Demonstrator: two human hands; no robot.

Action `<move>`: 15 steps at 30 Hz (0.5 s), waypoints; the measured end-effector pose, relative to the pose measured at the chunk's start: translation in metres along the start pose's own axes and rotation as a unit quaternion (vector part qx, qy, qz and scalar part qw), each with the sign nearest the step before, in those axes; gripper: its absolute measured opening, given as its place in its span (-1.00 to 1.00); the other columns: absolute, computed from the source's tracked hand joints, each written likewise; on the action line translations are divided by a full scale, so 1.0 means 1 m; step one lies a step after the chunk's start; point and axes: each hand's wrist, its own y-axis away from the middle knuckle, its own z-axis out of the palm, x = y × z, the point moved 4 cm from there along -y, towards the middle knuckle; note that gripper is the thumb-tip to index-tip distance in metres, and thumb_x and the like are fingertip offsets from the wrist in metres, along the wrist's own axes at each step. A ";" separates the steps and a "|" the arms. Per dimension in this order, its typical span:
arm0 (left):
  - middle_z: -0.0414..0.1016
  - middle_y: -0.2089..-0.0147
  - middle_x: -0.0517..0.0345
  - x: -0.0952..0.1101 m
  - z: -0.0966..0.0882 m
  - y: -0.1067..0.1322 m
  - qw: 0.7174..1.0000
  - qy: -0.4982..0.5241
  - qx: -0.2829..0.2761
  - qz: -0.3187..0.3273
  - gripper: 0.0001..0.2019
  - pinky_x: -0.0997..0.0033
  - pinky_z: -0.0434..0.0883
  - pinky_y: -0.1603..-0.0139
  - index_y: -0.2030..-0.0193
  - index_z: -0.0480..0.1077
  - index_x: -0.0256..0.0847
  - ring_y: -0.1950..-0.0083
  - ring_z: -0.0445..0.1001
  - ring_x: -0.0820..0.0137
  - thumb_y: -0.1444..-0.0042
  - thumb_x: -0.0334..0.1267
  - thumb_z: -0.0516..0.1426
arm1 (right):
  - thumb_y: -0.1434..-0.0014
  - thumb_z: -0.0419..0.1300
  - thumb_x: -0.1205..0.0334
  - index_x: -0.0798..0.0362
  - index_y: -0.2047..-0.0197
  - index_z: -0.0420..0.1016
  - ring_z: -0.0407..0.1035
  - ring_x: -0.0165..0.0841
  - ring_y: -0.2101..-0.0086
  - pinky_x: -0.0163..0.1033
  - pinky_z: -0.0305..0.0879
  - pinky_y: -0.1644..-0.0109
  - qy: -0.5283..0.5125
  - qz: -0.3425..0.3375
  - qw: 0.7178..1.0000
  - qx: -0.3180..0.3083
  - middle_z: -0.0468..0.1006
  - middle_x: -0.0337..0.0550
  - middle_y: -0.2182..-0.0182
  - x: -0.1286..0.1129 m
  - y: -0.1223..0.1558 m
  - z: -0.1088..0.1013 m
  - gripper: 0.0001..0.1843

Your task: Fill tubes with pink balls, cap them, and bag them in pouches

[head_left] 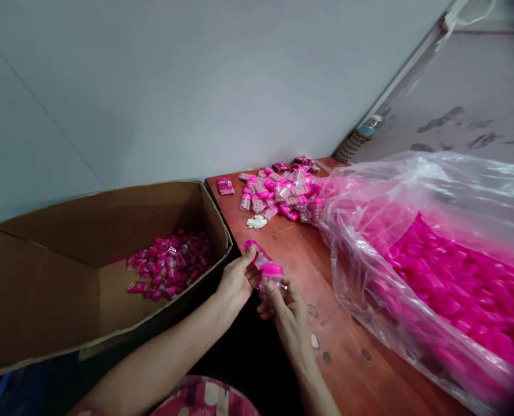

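Observation:
My left hand (238,278) pinches a small clear wrapper with pink print (254,251) at the table's near edge. Right beside it, my right hand (283,309) grips a small clear bottle with a pink cap (272,273), whose cap points up. The two hands almost touch, and the wrapper's open end sits against the bottle. A heap of similar pink-capped bottles (278,192) lies at the far end of the wooden table (309,254). The brown cardboard box (44,289) to the left holds a pile of wrapped pink packs (170,264).
A big clear plastic bag full of pink caps (434,271) covers the right half of the table. A single pink packet (225,185) and a small white scrap (256,221) lie near the heap. Grey walls stand close behind.

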 end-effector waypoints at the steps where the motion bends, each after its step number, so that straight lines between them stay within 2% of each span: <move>1: 0.45 0.48 0.12 -0.002 0.001 0.002 1.000 -0.007 -0.007 0.000 -0.81 0.50 0.41 0.49 0.41 0.35 -0.34 0.51 0.43 0.46 0.13 -0.29 0.25 | -0.06 0.13 0.03 0.05 0.21 0.25 0.33 -0.46 0.64 -0.40 0.27 0.63 -0.009 -0.004 1.000 0.001 0.40 -0.30 0.55 0.001 0.000 -0.001 -0.69; 7: 0.41 0.52 0.15 -0.005 0.009 0.008 0.994 -0.073 -0.075 0.022 -0.75 0.53 0.34 0.55 0.43 0.33 -0.35 0.56 0.37 0.51 0.14 -0.21 0.25 | -0.06 0.14 0.06 0.06 0.23 0.24 0.33 -0.48 0.65 -0.42 0.26 0.63 -0.067 -0.003 0.997 -0.032 0.41 -0.30 0.55 0.007 0.000 -0.003 -0.71; 11: 0.41 0.49 0.12 -0.003 0.015 0.014 0.984 -0.121 -0.128 0.029 -0.72 0.52 0.32 0.53 0.40 0.34 -0.35 0.53 0.38 0.48 0.10 -0.13 0.21 | -0.07 0.14 0.08 0.07 0.28 0.25 0.33 -0.48 0.63 -0.41 0.27 0.61 -0.050 -0.017 0.999 0.003 0.41 -0.30 0.55 0.010 -0.001 -0.008 -0.75; 15: 0.39 0.49 0.17 -0.004 0.019 0.018 0.969 -0.183 -0.159 0.051 -0.71 0.56 0.25 0.59 0.30 0.34 -0.32 0.57 0.34 0.51 0.14 -0.19 0.24 | -0.08 0.13 0.09 0.07 0.26 0.27 0.34 -0.46 0.60 -0.41 0.27 0.59 -0.034 -0.035 0.999 0.003 0.40 -0.28 0.53 0.012 -0.001 -0.008 -0.76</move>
